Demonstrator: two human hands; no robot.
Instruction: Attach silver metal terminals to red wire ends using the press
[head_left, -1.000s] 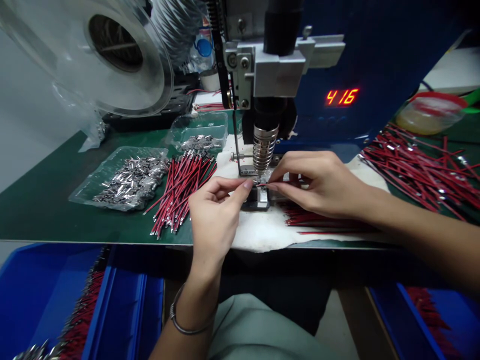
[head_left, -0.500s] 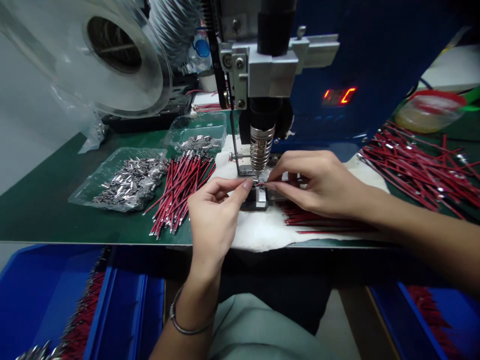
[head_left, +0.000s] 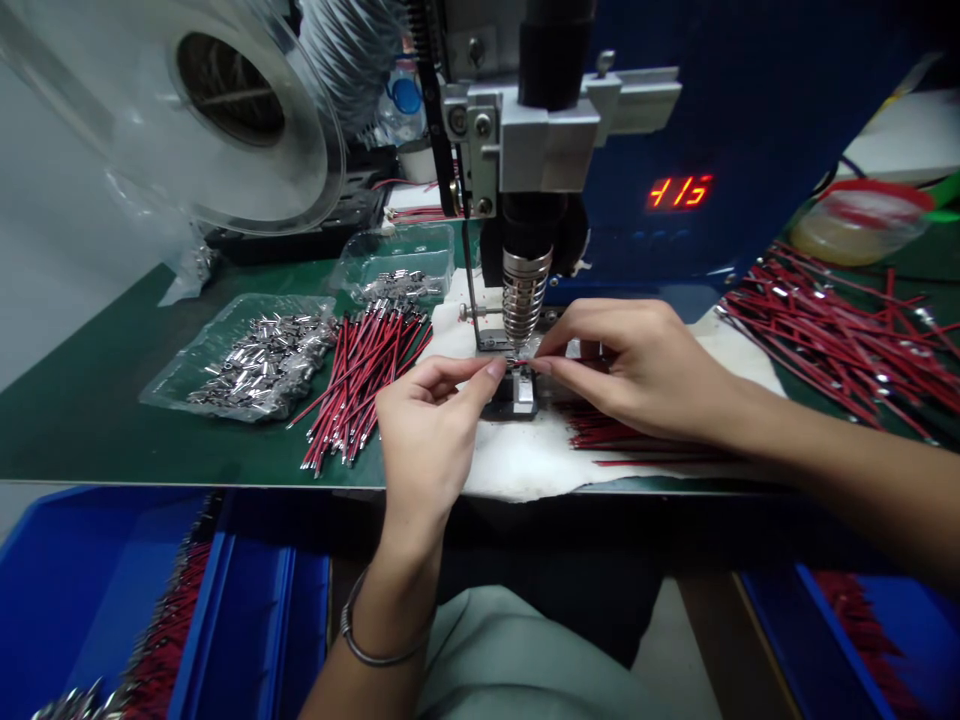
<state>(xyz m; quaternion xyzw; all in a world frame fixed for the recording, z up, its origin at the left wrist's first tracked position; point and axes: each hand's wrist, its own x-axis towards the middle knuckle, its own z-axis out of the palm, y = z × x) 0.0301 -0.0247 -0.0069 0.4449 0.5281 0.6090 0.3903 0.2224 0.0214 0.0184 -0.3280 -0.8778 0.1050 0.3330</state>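
Observation:
Under the soldering machine's tip [head_left: 522,320], my two hands meet over a small metal fixture [head_left: 523,390]. My left hand [head_left: 435,420] is closed in a pinch at the fixture's left, on what looks like a small metal part, mostly hidden by the thumb. From the right, my right hand [head_left: 637,360] pinches a short red wire [head_left: 519,363] between thumb and forefinger, its end right below the tip. Several red and black wires [head_left: 622,430] lie on the white cloth [head_left: 517,465] beneath my right hand.
Left of the fixture are a wire pile [head_left: 360,390] and a clear tray [head_left: 172,385] of small metal parts, with another tray [head_left: 431,240] behind. More wires [head_left: 832,330] lie at right. The blue machine body [head_left: 720,120] stands behind; blue bins [head_left: 82,560] sit below the table.
The red digits on the machine's display have changed. Both hands hold nearly the same place, and the view has shifted very slightly.

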